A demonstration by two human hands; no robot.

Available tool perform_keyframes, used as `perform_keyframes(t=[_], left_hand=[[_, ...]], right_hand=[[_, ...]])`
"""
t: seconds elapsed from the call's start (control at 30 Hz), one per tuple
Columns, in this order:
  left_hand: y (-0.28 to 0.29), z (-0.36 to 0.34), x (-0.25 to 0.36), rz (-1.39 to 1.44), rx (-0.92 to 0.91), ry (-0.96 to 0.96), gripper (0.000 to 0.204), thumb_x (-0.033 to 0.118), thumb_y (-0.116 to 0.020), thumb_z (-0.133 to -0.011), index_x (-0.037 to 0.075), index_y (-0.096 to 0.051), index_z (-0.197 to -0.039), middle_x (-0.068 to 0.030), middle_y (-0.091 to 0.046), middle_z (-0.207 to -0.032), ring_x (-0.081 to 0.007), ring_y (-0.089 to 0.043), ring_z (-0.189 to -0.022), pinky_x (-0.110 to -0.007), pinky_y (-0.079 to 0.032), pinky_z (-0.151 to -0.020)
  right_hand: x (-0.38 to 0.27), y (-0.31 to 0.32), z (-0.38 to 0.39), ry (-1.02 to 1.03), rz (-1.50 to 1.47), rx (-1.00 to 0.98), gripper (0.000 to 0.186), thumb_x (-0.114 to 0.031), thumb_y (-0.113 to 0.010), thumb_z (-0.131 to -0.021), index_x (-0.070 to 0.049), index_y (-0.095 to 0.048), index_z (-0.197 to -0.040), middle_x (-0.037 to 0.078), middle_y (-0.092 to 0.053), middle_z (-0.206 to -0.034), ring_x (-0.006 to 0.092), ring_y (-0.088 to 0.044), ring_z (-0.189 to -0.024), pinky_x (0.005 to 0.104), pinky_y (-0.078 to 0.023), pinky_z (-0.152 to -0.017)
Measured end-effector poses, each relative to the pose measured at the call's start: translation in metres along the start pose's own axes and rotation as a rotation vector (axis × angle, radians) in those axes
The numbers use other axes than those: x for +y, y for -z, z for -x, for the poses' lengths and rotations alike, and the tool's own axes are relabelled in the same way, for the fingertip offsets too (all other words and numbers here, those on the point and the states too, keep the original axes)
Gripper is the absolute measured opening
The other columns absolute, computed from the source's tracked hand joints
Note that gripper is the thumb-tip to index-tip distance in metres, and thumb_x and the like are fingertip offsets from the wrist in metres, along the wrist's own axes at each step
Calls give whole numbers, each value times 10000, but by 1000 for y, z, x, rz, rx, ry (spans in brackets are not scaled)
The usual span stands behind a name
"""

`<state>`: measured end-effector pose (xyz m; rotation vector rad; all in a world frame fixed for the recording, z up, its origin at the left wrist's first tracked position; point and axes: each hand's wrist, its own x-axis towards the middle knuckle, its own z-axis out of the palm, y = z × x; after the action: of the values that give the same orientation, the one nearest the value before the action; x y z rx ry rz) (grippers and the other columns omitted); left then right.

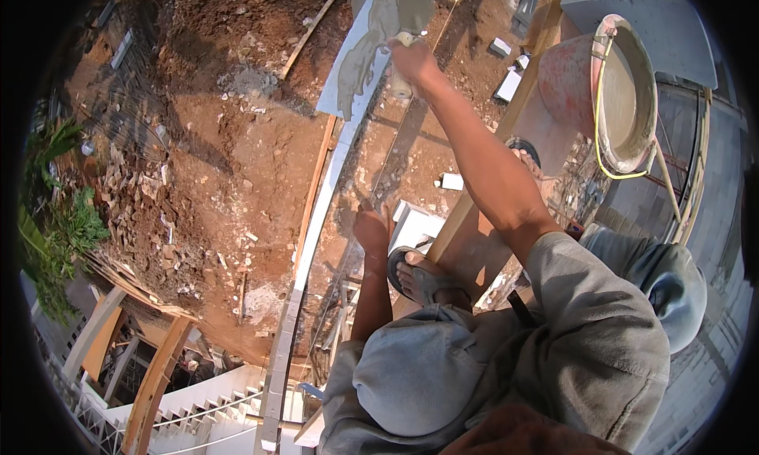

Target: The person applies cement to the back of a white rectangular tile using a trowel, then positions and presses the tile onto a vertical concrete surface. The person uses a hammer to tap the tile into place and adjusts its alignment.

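My right hand (413, 63), arm stretched forward, is closed around the handle of a trowel (405, 38). Only the pale rounded end of the handle shows clearly; the blade is hard to tell from the wet mortar. Grey mortar (365, 58) lies in a ragged layer along the pale top of a wall of light blocks (330, 107). Lower down, my left hand (372, 228) hangs beside the narrow white wall edge (322, 210), fingers apart and holding nothing. A red, mortar-stained bucket (565, 79) with grey mortar inside and a yellow-green cord handle stands at the right.
My sandaled feet (431, 279) stand on a raised wooden plank (474, 253). Far below lies reddish soil (237, 162) with rubble, loose boards and white block pieces (507, 85). A white staircase (190, 404) and curved timber (158, 384) are at the lower left.
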<state>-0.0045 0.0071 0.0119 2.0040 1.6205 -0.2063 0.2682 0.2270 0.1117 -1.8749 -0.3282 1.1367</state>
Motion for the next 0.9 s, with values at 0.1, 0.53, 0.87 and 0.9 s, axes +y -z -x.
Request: perform_keyframes(t=[0.1,0.53,0.87,0.9], left_hand=[[2,0,9,52,16,-15,449,364,-622,-884,-28,-563,-1095,-226,-656,-865,-399,-655,-756,-467,-533,-655],[17,3,7,134,184,-38,377,362,-611,-896,6,-531,-988,-211,-634,-894,-393,-650,-824,-465,-537,-691],[19,6,11,104,215,-25,333,322,-619,-888,7,-558,-977,-195,-633,-881,-384,-650,-802,-449,-539,-692],[19,5,10,109,225,-33,329,317,-622,-886,7,-558,-978,-196,-632,-880,-385,-648,-799,-450,-538,-689]], right_hand=[[-4,-2,14,-57,-126,-43,301,-244,-554,-970,29,-545,-1095,123,-598,-769,213,-597,-560,363,-507,-470],[9,12,2,6,105,79,300,-241,-519,-967,34,-595,-1062,131,-609,-803,214,-607,-588,379,-483,-499],[13,-40,55,147,154,240,431,-249,-533,-933,161,-619,-1031,359,-640,-1049,449,-646,-1017,433,-501,-876],[8,-32,61,111,153,229,432,-251,-530,-936,163,-618,-1023,364,-636,-1054,449,-642,-1027,436,-495,-887]])
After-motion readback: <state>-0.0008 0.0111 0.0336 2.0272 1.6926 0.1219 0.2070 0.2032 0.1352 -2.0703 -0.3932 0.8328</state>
